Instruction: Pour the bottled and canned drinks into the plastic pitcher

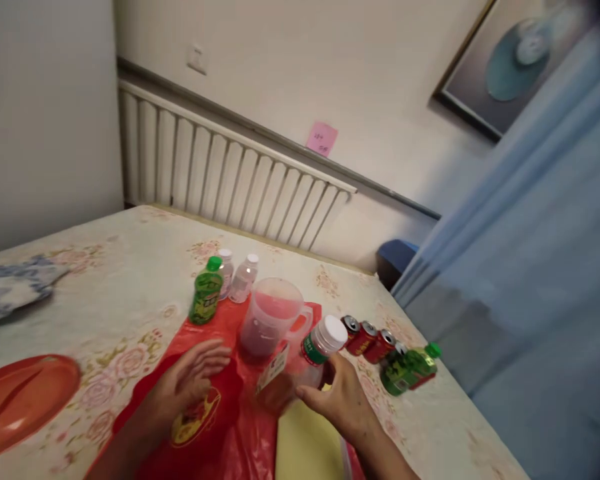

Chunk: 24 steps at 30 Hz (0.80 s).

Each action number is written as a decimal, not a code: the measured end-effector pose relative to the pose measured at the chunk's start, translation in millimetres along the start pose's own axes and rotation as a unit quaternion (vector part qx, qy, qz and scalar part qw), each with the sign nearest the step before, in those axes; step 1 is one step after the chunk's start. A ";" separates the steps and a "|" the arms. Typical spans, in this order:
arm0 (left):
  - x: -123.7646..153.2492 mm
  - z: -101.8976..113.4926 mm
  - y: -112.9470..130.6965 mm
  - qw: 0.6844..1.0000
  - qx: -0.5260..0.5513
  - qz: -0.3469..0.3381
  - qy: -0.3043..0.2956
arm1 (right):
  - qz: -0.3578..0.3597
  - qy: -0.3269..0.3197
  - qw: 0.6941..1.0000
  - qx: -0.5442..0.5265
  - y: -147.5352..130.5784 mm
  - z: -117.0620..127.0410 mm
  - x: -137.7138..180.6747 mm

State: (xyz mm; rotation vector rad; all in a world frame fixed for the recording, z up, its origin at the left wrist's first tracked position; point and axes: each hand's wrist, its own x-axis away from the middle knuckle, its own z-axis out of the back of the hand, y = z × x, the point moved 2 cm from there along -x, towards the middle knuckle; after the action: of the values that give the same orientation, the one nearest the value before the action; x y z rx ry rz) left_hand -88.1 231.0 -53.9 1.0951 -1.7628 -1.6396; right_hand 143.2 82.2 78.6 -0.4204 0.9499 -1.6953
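My right hand (343, 400) is wrapped round a clear plastic bottle (310, 363) with a white cap and a green label, tilted above the red plastic bag (215, 433). My left hand (193, 380) hovers open over the red bag, fingers spread, just left of a clear measuring jug (270, 319) that holds dark reddish liquid. A green bottle (206, 292) stands upright behind the left hand. Two small clear bottles with white caps (237, 275) stand behind it.
Three red cans (367, 337) and a lying green bottle (410, 367) sit to the right near the table edge. An orange tray (23, 400) lies at the left, a blue-white cloth (15, 283) further back. A yellow sheet (307, 447) lies under my right wrist. A radiator (220, 173) lines the wall.
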 end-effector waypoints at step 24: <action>46.9 -154.0 -86.2 0.873 -0.488 -0.011 -0.001 | -0.180 0.314 0.927 0.098 246.8 158.3 79.5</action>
State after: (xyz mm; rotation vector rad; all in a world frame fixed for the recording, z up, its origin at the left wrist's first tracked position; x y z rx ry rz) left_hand 28.2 107.5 -121.3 0.5987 -0.6739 -2.1287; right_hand 382.5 -72.0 -27.4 0.1108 1.1884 -2.3086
